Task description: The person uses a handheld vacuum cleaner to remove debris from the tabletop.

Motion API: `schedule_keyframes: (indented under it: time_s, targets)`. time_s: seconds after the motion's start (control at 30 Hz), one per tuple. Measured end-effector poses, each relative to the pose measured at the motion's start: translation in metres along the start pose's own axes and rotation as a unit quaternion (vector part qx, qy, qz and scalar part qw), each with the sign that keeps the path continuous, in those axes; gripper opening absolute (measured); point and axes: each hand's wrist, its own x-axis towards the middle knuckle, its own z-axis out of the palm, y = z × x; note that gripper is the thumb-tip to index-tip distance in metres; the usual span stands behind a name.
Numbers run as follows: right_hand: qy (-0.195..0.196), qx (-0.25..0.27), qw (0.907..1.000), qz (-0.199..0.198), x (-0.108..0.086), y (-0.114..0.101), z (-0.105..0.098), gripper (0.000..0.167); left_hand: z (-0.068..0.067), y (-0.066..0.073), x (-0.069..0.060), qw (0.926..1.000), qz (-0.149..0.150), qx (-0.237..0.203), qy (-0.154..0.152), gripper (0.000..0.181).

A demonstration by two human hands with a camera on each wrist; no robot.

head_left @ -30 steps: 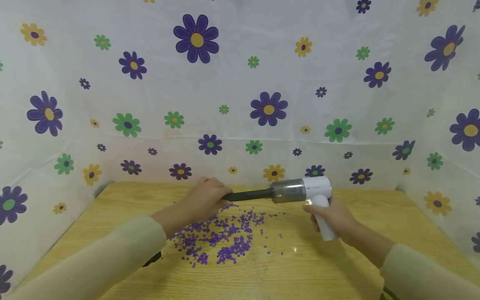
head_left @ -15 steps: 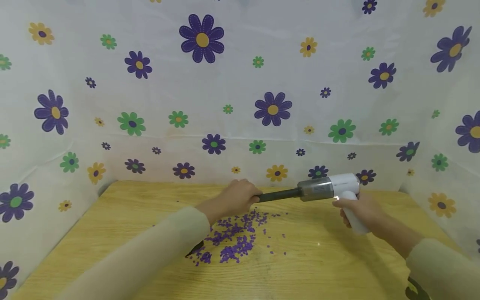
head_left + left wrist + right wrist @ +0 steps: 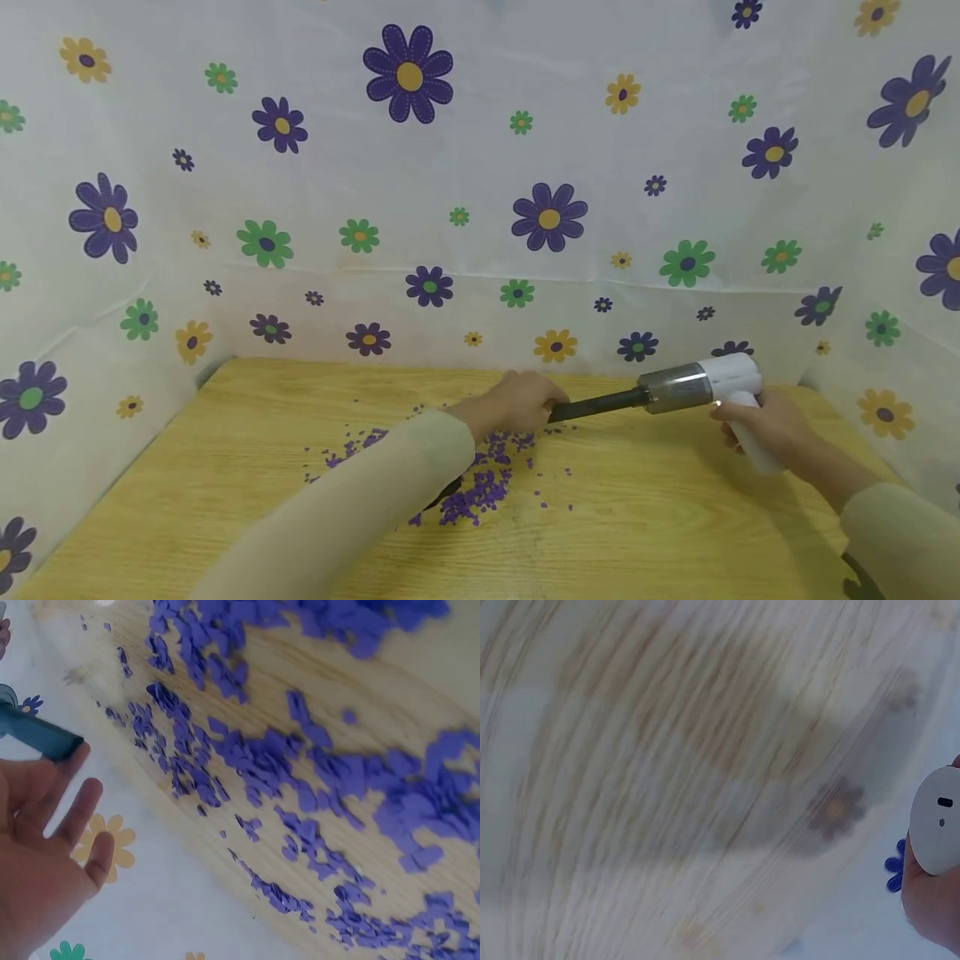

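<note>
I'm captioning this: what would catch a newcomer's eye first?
In the head view, probably the purple scraps strewn across the wooden tabletop, partly behind the left sleeve. To their right, the right hand grips a white handheld vacuum, its black nozzle held at the tip by the left hand. Behind, large flowers dot the white sheet.

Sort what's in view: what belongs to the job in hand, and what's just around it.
In the job:
white handheld vacuum, in the right hand
black nozzle, held by the left hand
purple scraps, probably

Just around:
wooden table beneath
flowered sheet behind
</note>
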Motion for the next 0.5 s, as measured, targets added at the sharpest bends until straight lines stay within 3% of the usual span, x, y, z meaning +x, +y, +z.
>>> schedule_keyframes:
  time_s: [0.13,0.3,0.5]
  targets:
    - [0.015,-0.02,0.9997,0.002,0.001,0.012,-0.013,0.037,0.003,0.005,0.004,0.9983,0.006,-0.03,-0.049,0.044]
    - [0.026,-0.022,0.9994,-0.011,0.003,0.023,-0.024,0.034,0.01,0.011,0.012,0.9963,0.03,-0.029,-0.075,0.049]
    - [0.038,-0.055,0.9977,-0.013,0.004,0.029,-0.03,0.033,0.018,0.018,0.02,0.9952,-0.002,-0.018,-0.097,0.061]
